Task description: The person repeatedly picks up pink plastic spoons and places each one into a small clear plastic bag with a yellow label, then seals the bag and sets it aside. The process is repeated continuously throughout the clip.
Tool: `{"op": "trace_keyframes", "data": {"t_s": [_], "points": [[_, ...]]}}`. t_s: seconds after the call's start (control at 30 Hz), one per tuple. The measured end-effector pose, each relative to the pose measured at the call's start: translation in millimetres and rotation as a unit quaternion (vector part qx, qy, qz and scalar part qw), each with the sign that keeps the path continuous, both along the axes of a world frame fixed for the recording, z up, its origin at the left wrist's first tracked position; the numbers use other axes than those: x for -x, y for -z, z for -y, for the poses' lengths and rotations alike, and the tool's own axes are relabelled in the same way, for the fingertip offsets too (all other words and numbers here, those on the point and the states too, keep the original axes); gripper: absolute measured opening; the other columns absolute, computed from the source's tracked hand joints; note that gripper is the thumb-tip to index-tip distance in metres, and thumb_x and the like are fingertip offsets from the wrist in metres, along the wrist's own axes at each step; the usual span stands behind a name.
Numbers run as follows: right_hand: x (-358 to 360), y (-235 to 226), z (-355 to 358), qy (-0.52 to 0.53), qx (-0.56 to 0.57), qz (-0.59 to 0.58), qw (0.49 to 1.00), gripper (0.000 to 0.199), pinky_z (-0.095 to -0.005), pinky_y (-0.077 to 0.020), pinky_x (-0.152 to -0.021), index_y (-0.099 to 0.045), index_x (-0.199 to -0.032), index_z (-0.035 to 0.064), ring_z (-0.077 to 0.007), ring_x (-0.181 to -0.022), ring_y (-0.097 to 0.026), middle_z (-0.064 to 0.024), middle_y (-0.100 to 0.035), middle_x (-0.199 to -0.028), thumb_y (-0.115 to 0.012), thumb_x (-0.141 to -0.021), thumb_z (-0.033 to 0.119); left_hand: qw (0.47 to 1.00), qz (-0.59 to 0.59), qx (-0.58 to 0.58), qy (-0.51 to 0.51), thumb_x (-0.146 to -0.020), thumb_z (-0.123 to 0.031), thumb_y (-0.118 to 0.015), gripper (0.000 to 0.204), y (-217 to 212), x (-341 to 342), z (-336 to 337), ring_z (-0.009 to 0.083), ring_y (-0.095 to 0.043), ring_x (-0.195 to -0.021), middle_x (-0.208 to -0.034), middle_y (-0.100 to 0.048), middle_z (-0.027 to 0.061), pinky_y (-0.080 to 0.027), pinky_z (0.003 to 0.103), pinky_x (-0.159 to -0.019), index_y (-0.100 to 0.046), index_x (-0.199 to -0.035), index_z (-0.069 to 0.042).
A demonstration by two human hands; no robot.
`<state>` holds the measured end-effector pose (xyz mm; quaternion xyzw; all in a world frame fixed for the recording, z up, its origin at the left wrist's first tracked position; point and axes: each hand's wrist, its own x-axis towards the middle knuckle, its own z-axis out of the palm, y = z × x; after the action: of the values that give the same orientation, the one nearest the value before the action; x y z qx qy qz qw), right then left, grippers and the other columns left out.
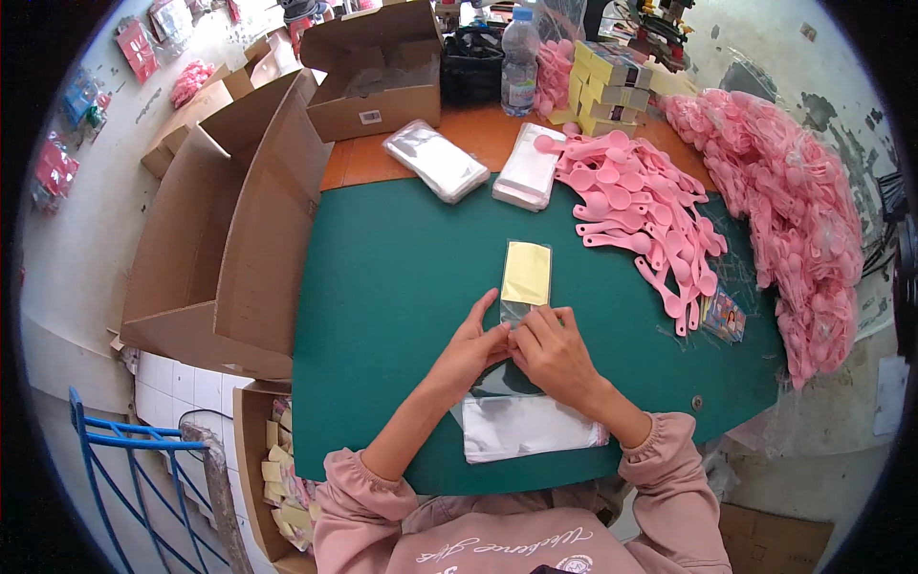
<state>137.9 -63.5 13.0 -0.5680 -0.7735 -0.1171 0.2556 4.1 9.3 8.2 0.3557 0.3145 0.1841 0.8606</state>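
Note:
Both hands meet over the green mat (382, 287) at the lower end of a small transparent bag (513, 313) with a pale yellow card (526, 274) inside. My left hand (478, 341) pinches the bag's lower edge between thumb and fingers. My right hand (553, 350) has its fingers curled at the same edge, touching the left fingertips; what lies under them is hidden. Just below the hands, near the mat's front edge, lies a stack of white-looking plastic bags (526, 430).
Pink plastic spoons (631, 191) are heaped at the right, beside a long pile of bagged pink spoons (784, 182). Two bag stacks (435, 161) (526, 167), a water bottle (519, 62) and yellow card stacks (609, 86) stand behind. An open cardboard box (220, 220) borders the left.

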Motion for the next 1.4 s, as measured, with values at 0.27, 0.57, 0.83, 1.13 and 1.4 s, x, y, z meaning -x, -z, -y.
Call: {"op": "trace_keyframes", "data": {"t_s": [0.27,0.57,0.83,1.13,1.4], "points": [[-34,-30,5,-0.141,0.205,-0.187,0.950,0.012,-0.0309,-0.0379,-0.068,-0.052,-0.076,0.0066,-0.0181,-0.073,-0.050,-0.0050,-0.048,-0.075,-0.062,-0.073,0.012,0.987,-0.056,-0.150,-0.023,-0.090,-0.007,-0.041,0.050,-4,0,-3,0.0105,-0.059,-0.079,-0.090,-0.059,0.0053,-0.049,0.024,-0.073,-0.021,-0.135,-0.014],[-155,-24,35,0.372,0.019,0.114,0.921,0.037,-0.0341,-0.0426,-0.073,-0.048,-0.098,0.0032,-0.0253,-0.086,-0.052,-0.0124,-0.049,-0.097,-0.067,-0.067,0.007,0.993,-0.031,-0.098,0.053,-0.090,-0.008,-0.037,0.024,-9,0,-11,0.0128,-0.057,-0.093,-0.106,-0.057,0.0094,-0.048,0.024,-0.080,-0.054,-0.106,0.000],[-42,-8,0,0.022,0.100,-0.099,0.990,0.033,-0.0366,-0.0422,-0.074,-0.054,-0.097,0.0063,-0.0261,-0.086,-0.051,-0.0113,-0.047,-0.091,-0.067,-0.066,0.007,0.993,-0.007,-0.072,0.089,-0.091,-0.009,-0.037,0.023,-13,8,-13,0.0142,-0.059,-0.090,-0.104,-0.057,0.0110,-0.050,0.024,-0.074,-0.053,-0.105,-0.001],[-50,-15,5,-0.027,0.149,-0.297,0.943,0.017,-0.0267,-0.0422,-0.059,-0.058,-0.082,0.0026,-0.0182,-0.069,-0.051,-0.0070,-0.048,-0.081,-0.067,-0.068,0.004,0.848,-0.090,-0.514,0.090,-0.083,-0.006,-0.053,0.023,-3,6,-19,0.0163,-0.059,-0.086,-0.096,-0.054,0.0066,-0.051,0.024,-0.060,-0.049,-0.105,-0.005],[-62,-6,4,-0.037,0.211,-0.464,0.860,0.012,-0.0212,-0.0399,-0.057,-0.057,-0.078,0.0023,-0.0078,-0.064,-0.048,-0.0022,-0.048,-0.079,-0.067,-0.070,0.005,0.831,-0.113,-0.543,0.031,-0.076,-0.007,-0.062,0.014,-9,0,-11,0.0169,-0.058,-0.080,-0.089,-0.049,0.0063,-0.050,0.025,-0.057,-0.056,-0.089,-0.004]]}}
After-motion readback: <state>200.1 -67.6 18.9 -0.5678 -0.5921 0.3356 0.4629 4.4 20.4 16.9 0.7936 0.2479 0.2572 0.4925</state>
